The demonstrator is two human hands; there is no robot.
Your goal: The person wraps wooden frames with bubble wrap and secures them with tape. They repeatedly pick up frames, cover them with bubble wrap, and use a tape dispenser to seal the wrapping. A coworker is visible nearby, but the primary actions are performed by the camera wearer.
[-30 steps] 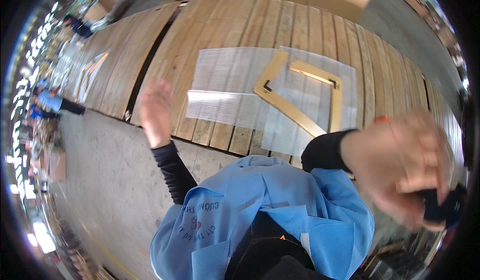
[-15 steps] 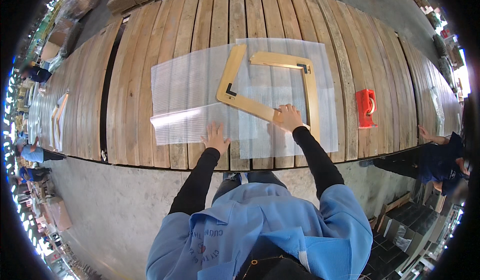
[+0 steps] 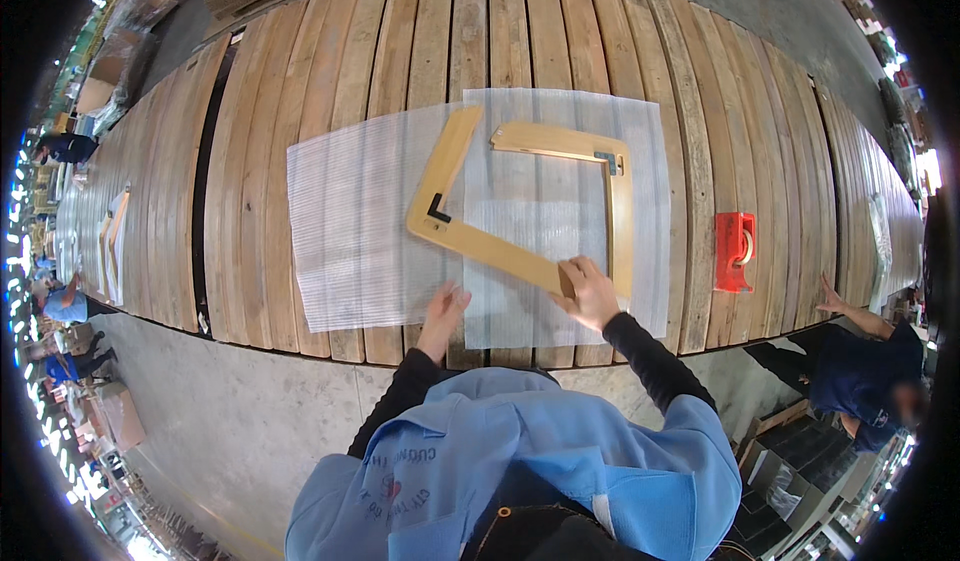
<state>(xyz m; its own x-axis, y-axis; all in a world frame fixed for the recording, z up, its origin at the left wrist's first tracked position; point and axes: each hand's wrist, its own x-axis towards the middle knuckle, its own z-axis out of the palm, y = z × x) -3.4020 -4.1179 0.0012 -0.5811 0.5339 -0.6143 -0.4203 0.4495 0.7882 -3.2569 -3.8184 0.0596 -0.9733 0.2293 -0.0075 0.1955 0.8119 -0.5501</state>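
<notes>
Two L-shaped wooden frame pieces lie on overlapping sheets of translucent white foam wrap (image 3: 350, 221). The left piece (image 3: 490, 248) has a black corner bracket and slants toward me. My right hand (image 3: 592, 299) is closed around its near end, beside the right piece (image 3: 620, 211), whose lower end is partly hidden behind that hand. A bracket also shows at the right piece's upper corner. Over the front edge of the foam, near the overlap, my left hand (image 3: 441, 323) is turned sideways with its fingers loosely apart, and I see nothing in it.
A red tape dispenser (image 3: 735, 251) stands right of the foam on the slatted wooden table (image 3: 330, 71). Dark gaps split the table at left and right. A co-worker (image 3: 865, 361) stands at the right with a hand on the table. More wooden pieces (image 3: 115, 226) lie far left.
My left hand has lifted from lying flat on the foam and turned sideways near its front edge. The fold in the left sheet has flattened out. My right hand remains on the frame piece.
</notes>
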